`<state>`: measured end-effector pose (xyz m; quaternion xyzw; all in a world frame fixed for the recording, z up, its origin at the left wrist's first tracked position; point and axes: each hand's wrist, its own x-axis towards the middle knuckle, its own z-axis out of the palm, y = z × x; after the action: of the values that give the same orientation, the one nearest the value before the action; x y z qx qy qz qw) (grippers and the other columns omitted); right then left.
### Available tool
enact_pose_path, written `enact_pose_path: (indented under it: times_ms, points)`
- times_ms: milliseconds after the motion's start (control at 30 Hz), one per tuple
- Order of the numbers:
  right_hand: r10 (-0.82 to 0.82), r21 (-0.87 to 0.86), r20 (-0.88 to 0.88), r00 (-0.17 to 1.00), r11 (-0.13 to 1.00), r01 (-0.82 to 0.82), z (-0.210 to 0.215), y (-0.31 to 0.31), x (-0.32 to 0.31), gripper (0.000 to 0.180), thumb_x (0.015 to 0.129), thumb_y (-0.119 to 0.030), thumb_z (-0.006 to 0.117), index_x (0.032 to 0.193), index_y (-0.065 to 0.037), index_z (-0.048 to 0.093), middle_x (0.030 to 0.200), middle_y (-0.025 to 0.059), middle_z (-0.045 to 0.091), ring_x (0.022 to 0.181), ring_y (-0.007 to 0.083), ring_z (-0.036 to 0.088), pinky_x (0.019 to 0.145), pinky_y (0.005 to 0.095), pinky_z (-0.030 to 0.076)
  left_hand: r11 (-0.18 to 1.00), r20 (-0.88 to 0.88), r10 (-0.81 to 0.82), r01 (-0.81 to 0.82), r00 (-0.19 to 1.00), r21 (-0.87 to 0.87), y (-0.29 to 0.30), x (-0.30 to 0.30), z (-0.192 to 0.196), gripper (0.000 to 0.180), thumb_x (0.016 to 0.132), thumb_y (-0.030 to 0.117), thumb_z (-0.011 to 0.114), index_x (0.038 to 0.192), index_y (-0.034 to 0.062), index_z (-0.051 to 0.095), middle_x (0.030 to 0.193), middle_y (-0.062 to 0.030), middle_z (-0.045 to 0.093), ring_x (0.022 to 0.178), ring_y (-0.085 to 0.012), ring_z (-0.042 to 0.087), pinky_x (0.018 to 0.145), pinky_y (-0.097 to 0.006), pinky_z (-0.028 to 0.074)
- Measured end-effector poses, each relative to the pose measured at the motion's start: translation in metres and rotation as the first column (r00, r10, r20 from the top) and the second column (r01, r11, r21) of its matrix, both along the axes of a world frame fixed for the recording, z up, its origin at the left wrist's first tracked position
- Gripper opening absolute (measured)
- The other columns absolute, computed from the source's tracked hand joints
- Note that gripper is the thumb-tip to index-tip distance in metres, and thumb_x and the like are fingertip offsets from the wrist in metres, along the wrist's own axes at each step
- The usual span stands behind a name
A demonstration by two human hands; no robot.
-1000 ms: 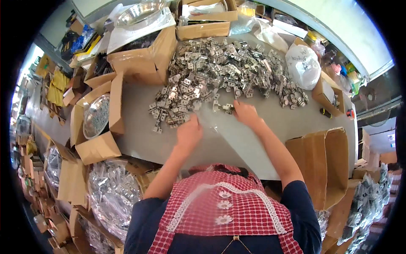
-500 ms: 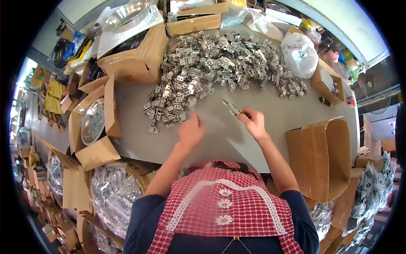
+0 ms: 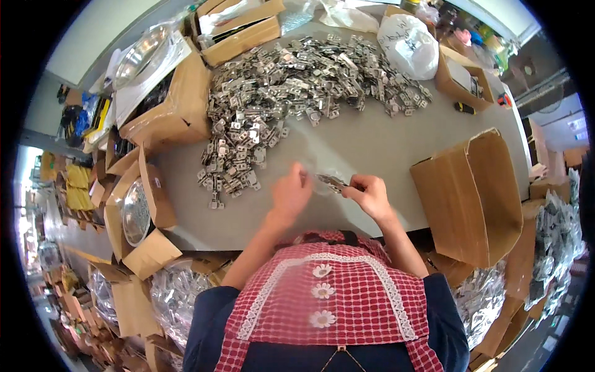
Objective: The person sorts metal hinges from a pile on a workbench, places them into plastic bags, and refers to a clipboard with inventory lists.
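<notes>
My right hand (image 3: 370, 197) pinches one end of a metal cabinet hinge (image 3: 332, 182) above the grey table. The hinge's other end points toward my left hand (image 3: 292, 191), which is slightly blurred, its thumb and fingertips pressed together. Around the hinge's free end shows a faint clear film, possibly a small plastic bag; its outline is hard to make out. Whatever my left fingers hold is too small or smeared to name. Beyond my hands lies a large heap of similar metal hinges (image 3: 291, 87), spreading down the left side of the table.
An open cardboard box (image 3: 449, 201) stands at the table's right. At the left, another box (image 3: 162, 195) holds a metal bowl (image 3: 136, 211) of small parts. A white plastic bag (image 3: 406, 46) sits at the far right, near a black-and-yellow tool (image 3: 465, 108).
My left hand has moved away from the heap's near edge toward the hinge in my right hand. Clear film now shows near that hinge. The whole view has shifted and turned somewhat.
</notes>
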<state>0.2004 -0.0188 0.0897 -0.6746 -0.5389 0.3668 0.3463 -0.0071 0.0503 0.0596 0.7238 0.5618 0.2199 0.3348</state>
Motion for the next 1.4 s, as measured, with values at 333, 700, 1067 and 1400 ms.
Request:
enact_pose_path:
  times_ms: [333, 700, 1067, 1400]
  points:
    - [-0.146, 0.257, 0.572, 0.807, 0.967, -0.007, -0.035, 0.0, 0.003, 0.026, 0.075, -0.029, 0.069, 0.067, -0.007, 0.059, 0.061, 0.0143, 0.061, 0.057, 0.0356, 0.062, 0.054, 0.0456, 0.05, 0.986, -0.038, -0.163, 0.164, 0.986, 0.011, -0.032, 0.059, -0.001, 0.019, 0.092, 0.018, 0.061, 0.102, 0.0068, 0.049, 0.078, -0.0164, 0.068, 0.068, -0.0394, 0.065, 0.061, -0.046, 0.05]
    - [0.413, 0.421, 0.448, 0.793, 0.685, -0.595, -0.098, 0.015, 0.041, 0.037, 0.076, -0.005, 0.06, 0.113, -0.005, 0.061, 0.117, 0.014, 0.059, 0.111, 0.0327, 0.056, 0.099, 0.0453, 0.044, 0.991, -0.134, 0.117, -0.107, 0.984, 0.08, -0.05, 0.053, -0.065, 0.02, 0.093, 0.021, 0.059, 0.103, 0.0066, 0.049, 0.079, -0.0182, 0.067, 0.07, -0.0413, 0.065, 0.062, -0.05, 0.051]
    - [0.259, 0.228, 0.735, 0.627, 0.776, -0.589, -0.095, 0.021, -0.001, 0.042, 0.085, -0.028, 0.063, 0.122, -0.007, 0.061, 0.121, 0.0129, 0.057, 0.114, 0.0287, 0.053, 0.095, 0.047, 0.043, 0.958, -0.06, 0.261, -0.25, 0.964, 0.142, -0.057, 0.044, -0.082, 0.024, 0.089, 0.019, 0.064, 0.105, 0.0071, 0.05, 0.08, -0.0145, 0.068, 0.073, -0.0355, 0.068, 0.062, -0.045, 0.053]
    - [0.214, 0.347, 0.443, 0.871, 0.855, -0.386, -0.122, 0.007, -0.008, 0.038, 0.08, -0.003, 0.064, 0.118, -0.002, 0.061, 0.125, 0.0167, 0.056, 0.117, 0.0379, 0.053, 0.097, 0.0473, 0.045, 0.972, 0.127, 0.187, -0.165, 0.974, -0.166, -0.045, 0.028, -0.063, 0.046, 0.089, 0.027, 0.06, 0.128, 0.0058, 0.048, 0.087, -0.0167, 0.069, 0.081, -0.0384, 0.067, 0.073, -0.05, 0.053]
